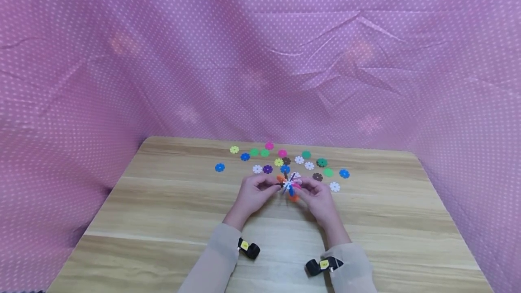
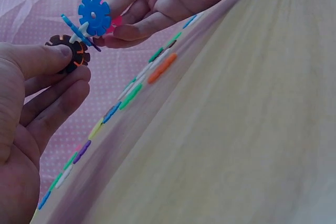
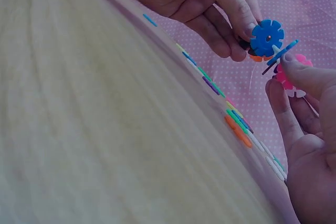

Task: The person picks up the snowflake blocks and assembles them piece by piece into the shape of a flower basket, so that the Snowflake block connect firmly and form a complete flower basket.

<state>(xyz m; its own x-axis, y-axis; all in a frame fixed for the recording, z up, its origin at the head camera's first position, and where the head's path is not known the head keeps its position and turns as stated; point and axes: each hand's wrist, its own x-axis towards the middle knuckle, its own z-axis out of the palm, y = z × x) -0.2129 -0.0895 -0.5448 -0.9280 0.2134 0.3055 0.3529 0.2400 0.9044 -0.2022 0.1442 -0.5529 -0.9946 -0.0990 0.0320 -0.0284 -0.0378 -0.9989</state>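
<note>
Both hands hold up one joined cluster of notched plastic snowflake discs [image 1: 288, 185] just above the table. My left hand [image 1: 253, 194] pinches a brown disc [image 2: 79, 51] on its left side between thumb and fingers; an orange disc peeks out behind it. On the other side my right hand [image 1: 319, 200] grips a pink disc [image 3: 285, 80], with a white disc partly hidden below. Blue discs [image 2: 94, 15] stand out from the middle, around a white disc that shows mostly edge-on. Fingers cover part of the cluster.
Loose discs in several colours lie scattered beyond the hands, among them a yellow disc [image 1: 234, 149], a purple disc [image 1: 267, 169] and a green disc [image 1: 322, 162]. An orange disc [image 2: 163, 68] lies close to the hands. Pink dotted cloth [image 1: 260, 80] encloses the wooden table [image 1: 163, 220].
</note>
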